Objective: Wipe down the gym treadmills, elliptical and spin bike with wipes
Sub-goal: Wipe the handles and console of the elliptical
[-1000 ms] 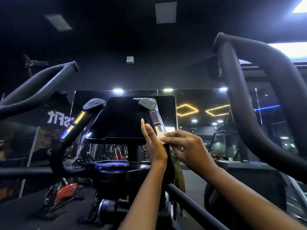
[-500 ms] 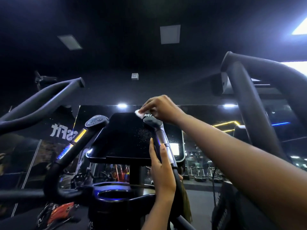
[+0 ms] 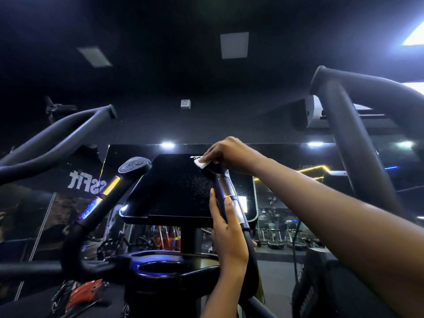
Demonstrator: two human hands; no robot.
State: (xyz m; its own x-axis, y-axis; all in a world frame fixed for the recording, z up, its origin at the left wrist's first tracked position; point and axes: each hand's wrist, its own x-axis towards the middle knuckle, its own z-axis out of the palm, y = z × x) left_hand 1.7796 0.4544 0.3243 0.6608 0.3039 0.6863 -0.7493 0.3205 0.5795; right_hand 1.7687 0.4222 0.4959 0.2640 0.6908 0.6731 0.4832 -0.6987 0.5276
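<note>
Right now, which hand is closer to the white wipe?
Right. The right hand presses the white wipe onto the top of the handle; the left hand holds the same handle lower down, well below the wipe.

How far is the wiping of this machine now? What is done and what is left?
Done: nothing shows clearly as finished. In hand: the right hand presses a white wipe on the top of the right handle, which the left hand holds. Left: the screen shows specks, and the left handle is untouched.
</note>
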